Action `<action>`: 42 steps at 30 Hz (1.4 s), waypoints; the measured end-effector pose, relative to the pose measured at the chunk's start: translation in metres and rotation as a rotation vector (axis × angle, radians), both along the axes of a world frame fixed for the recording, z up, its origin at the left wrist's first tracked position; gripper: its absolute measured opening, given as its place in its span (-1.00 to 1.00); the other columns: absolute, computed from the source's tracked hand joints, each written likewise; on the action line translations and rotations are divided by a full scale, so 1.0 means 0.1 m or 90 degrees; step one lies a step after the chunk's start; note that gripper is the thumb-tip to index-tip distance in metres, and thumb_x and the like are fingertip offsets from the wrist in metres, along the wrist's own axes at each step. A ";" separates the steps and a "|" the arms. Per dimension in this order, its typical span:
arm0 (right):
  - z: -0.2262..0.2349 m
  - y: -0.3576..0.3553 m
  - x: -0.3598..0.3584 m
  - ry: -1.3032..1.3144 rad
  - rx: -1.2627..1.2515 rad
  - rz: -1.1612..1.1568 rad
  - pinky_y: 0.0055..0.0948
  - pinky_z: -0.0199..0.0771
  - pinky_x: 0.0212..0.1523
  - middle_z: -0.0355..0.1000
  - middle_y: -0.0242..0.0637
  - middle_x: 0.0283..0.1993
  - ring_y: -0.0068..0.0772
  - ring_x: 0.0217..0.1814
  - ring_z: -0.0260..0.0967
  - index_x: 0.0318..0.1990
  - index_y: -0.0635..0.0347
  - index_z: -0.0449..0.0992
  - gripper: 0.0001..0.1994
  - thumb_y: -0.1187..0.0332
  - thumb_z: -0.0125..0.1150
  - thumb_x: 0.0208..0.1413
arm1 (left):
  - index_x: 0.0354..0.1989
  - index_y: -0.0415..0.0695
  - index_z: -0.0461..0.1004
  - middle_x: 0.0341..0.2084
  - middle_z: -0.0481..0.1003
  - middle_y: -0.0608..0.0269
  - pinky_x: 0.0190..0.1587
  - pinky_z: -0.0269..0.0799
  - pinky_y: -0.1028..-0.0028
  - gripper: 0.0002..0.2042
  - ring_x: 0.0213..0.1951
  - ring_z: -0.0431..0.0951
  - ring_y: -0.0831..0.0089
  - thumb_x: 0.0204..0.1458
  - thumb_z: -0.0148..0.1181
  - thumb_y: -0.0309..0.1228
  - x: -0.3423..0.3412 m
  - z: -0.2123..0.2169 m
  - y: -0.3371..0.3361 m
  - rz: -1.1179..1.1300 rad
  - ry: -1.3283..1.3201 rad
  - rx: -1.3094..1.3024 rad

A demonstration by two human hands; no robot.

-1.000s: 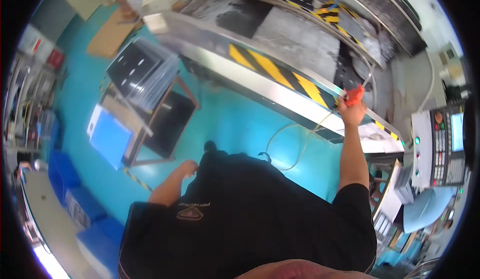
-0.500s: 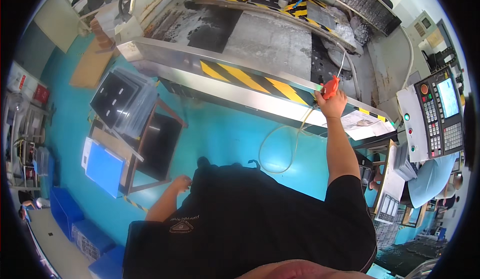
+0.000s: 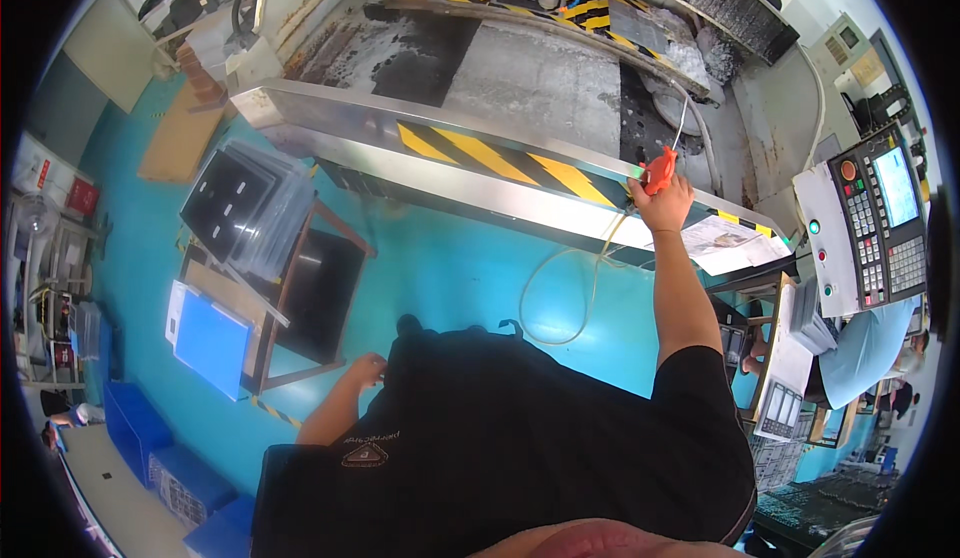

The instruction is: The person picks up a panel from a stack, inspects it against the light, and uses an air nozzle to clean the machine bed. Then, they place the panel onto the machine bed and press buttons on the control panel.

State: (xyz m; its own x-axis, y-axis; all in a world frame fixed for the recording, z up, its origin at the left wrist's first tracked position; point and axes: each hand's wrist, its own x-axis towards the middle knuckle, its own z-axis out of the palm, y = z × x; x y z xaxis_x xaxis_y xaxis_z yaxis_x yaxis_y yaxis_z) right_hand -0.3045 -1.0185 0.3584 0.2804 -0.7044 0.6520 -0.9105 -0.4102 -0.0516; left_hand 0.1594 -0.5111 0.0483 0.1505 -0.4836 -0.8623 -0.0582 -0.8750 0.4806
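Our right hand (image 3: 662, 201) is clamped on the orange air gun (image 3: 656, 170) at the machine bed's (image 3: 540, 83) striped edge; our left hand (image 3: 365, 369) hangs loosely curled and empty. We'd aim low across the bed, minding the trailing hose (image 3: 560, 293)

Open floor (image 3: 470, 278) before machine rail (image 3: 480, 173); cart (image 3: 300, 288) crowds left hand (image 3: 365, 370).

Orange plastic air gun (image 3: 657, 170), glossy; brushed metal machine rail (image 3: 450, 173); matt teal floor (image 3: 470, 278)
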 end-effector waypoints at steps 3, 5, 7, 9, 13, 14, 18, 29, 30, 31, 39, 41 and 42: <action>0.02 0.02 0.02 0.007 0.005 -0.003 -0.14 0.27 -0.05 0.46 -0.32 -0.34 -0.14 -0.16 0.40 -0.40 -0.05 0.51 -0.62 -0.12 0.37 -0.19 | -0.09 -0.19 0.50 -0.36 0.54 0.15 -0.49 0.44 0.39 -0.73 -0.40 0.56 0.33 0.13 0.10 -0.28 -0.02 0.10 -0.03 0.014 0.012 -0.012; 0.00 0.01 0.00 0.001 0.003 -0.010 -0.15 0.26 -0.05 0.46 -0.34 -0.34 -0.14 -0.15 0.40 -0.40 -0.05 0.51 -0.62 -0.11 0.37 -0.19 | -0.10 -0.19 0.50 -0.36 0.54 0.15 -0.49 0.44 0.39 -0.73 -0.40 0.56 0.34 0.12 0.10 -0.29 -0.02 0.18 -0.05 -0.011 -0.009 -0.018; 0.00 0.01 0.01 0.002 0.006 -0.010 -0.15 0.27 -0.05 0.46 -0.34 -0.34 -0.15 -0.15 0.40 -0.40 -0.05 0.51 -0.62 -0.11 0.37 -0.19 | -0.11 -0.19 0.50 -0.36 0.54 0.15 -0.48 0.44 0.39 -0.73 -0.40 0.56 0.35 0.12 0.10 -0.29 -0.02 0.19 -0.05 -0.017 -0.009 -0.027; 0.01 0.01 0.02 0.002 0.009 -0.008 -0.15 0.27 -0.05 0.46 -0.34 -0.34 -0.15 -0.15 0.40 -0.40 -0.05 0.51 -0.62 -0.11 0.37 -0.19 | -0.11 -0.19 0.50 -0.36 0.54 0.16 -0.48 0.44 0.39 -0.73 -0.40 0.56 0.35 0.12 0.10 -0.28 0.00 0.15 0.00 -0.020 -0.009 -0.036; -0.02 0.00 0.01 0.001 0.001 -0.007 -0.15 0.27 -0.06 0.46 -0.34 -0.33 -0.15 -0.15 0.40 -0.39 -0.05 0.52 -0.63 -0.10 0.38 -0.20 | -0.10 -0.18 0.50 -0.36 0.54 0.16 -0.47 0.44 0.40 -0.73 -0.41 0.56 0.35 0.12 0.10 -0.28 -0.03 0.22 -0.05 -0.028 -0.040 -0.037; -0.02 0.00 0.02 0.002 0.000 -0.008 -0.15 0.27 -0.06 0.47 -0.34 -0.34 -0.15 -0.16 0.40 -0.39 -0.05 0.52 -0.63 -0.09 0.38 -0.20 | -0.10 -0.17 0.50 -0.36 0.55 0.16 -0.47 0.44 0.40 -0.73 -0.41 0.56 0.35 0.12 0.10 -0.28 -0.03 0.22 -0.05 -0.025 -0.041 -0.036; -0.01 0.01 0.03 -0.002 0.013 -0.010 -0.16 0.28 -0.06 0.47 -0.34 -0.34 -0.15 -0.16 0.41 -0.40 -0.06 0.52 -0.64 -0.09 0.38 -0.20 | -0.10 -0.17 0.50 -0.36 0.55 0.16 -0.48 0.44 0.40 -0.73 -0.41 0.56 0.35 0.11 0.11 -0.28 -0.02 0.22 -0.06 -0.015 -0.043 -0.016; -0.04 -0.01 0.02 0.001 0.019 -0.024 -0.14 0.27 -0.03 0.48 -0.34 -0.30 -0.15 -0.12 0.40 -0.37 -0.06 0.53 -0.62 -0.11 0.38 -0.20 | -0.11 -0.18 0.49 -0.36 0.55 0.17 -0.50 0.45 0.38 -0.73 -0.42 0.56 0.34 0.11 0.10 -0.29 0.00 0.23 -0.08 -0.031 -0.038 0.001; -0.03 -0.01 0.02 0.001 0.019 -0.024 -0.14 0.27 -0.03 0.48 -0.34 -0.30 -0.15 -0.12 0.40 -0.37 -0.06 0.53 -0.62 -0.11 0.38 -0.20 | -0.11 -0.18 0.49 -0.36 0.55 0.17 -0.50 0.45 0.38 -0.73 -0.42 0.56 0.34 0.11 0.10 -0.29 -0.01 0.24 -0.08 -0.030 -0.038 0.001; -0.03 -0.01 0.02 0.004 0.019 -0.024 -0.14 0.27 -0.03 0.48 -0.34 -0.30 -0.15 -0.12 0.40 -0.37 -0.05 0.53 -0.62 -0.11 0.38 -0.20 | -0.11 -0.18 0.49 -0.36 0.55 0.17 -0.49 0.45 0.38 -0.73 -0.42 0.56 0.34 0.10 0.11 -0.29 -0.01 0.23 -0.08 -0.017 -0.032 0.006; -0.03 0.00 0.02 0.009 0.026 -0.025 -0.14 0.27 -0.02 0.48 -0.34 -0.29 -0.15 -0.11 0.40 -0.37 -0.05 0.53 -0.62 -0.11 0.38 -0.19 | -0.12 -0.19 0.50 -0.36 0.55 0.16 -0.48 0.45 0.40 -0.73 -0.41 0.56 0.34 0.10 0.12 -0.28 0.00 0.20 -0.07 -0.016 -0.028 -0.006; -0.01 0.01 0.02 0.012 0.028 -0.027 -0.14 0.26 -0.02 0.49 -0.35 -0.28 -0.15 -0.11 0.40 -0.35 -0.06 0.54 -0.61 -0.11 0.37 -0.19 | -0.13 -0.19 0.51 -0.37 0.55 0.17 -0.49 0.44 0.40 -0.73 -0.41 0.56 0.35 0.10 0.11 -0.28 0.00 0.19 -0.06 -0.013 -0.025 -0.002; -0.02 0.00 0.02 0.012 0.028 -0.027 -0.14 0.26 -0.02 0.49 -0.35 -0.28 -0.15 -0.11 0.40 -0.35 -0.06 0.54 -0.61 -0.11 0.37 -0.19 | -0.13 -0.19 0.51 -0.37 0.55 0.17 -0.49 0.44 0.40 -0.73 -0.41 0.56 0.35 0.10 0.11 -0.28 0.00 0.19 -0.06 -0.013 -0.025 -0.002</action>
State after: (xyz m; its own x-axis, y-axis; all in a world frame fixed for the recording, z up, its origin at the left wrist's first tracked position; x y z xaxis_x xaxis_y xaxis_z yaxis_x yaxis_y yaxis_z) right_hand -0.3024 -1.0181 0.3565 0.2617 -0.7438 0.6150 -0.9280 -0.3689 -0.0513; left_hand 0.1597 -0.5169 0.0668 0.1747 -0.4896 -0.8542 -0.0944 -0.8719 0.4805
